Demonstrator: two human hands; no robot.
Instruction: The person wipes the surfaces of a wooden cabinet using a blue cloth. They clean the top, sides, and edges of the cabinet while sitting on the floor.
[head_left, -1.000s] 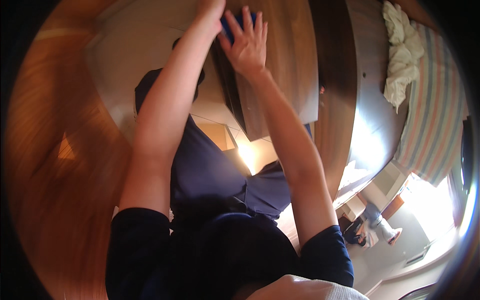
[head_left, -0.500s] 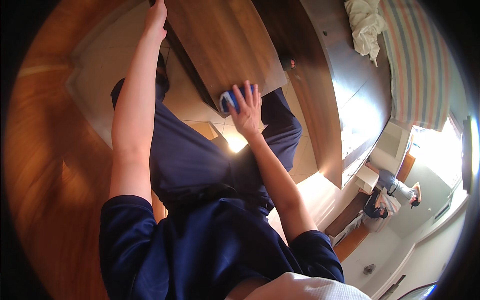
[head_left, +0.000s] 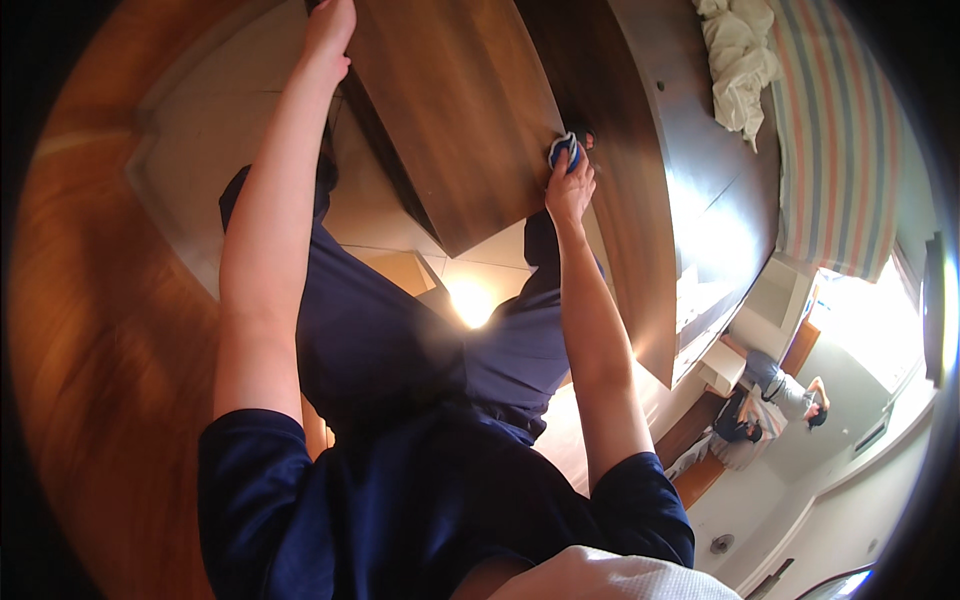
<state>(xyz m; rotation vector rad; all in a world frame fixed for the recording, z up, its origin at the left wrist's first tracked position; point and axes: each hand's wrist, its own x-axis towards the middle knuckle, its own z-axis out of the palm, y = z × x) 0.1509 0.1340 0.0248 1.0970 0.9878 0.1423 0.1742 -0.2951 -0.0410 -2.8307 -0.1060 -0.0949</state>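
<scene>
A long brown wooden board [head_left: 470,120] with a dark side edge lies tilted above my knees. My left hand [head_left: 330,40] is at the far left edge of the board and appears to grip it, though its fingertips are partly cut off by the top of the picture. My right hand [head_left: 571,190] is closed round a blue pad with whitish edges [head_left: 562,152], cloth or sponge, I cannot tell which. The pad sits against the board's right edge. The board's near corner points toward me between my legs.
A dark wooden bed frame or platform [head_left: 640,190] stands close on the right, with a crumpled cream cloth [head_left: 738,65] and a striped sheet [head_left: 835,130] on it. An orange-brown wooden surface [head_left: 90,330] is on the left. Two people [head_left: 785,390] are far right.
My right hand has carried the blue pad from the board's near end to its right edge, farther away. The board and my left hand have shifted slightly right.
</scene>
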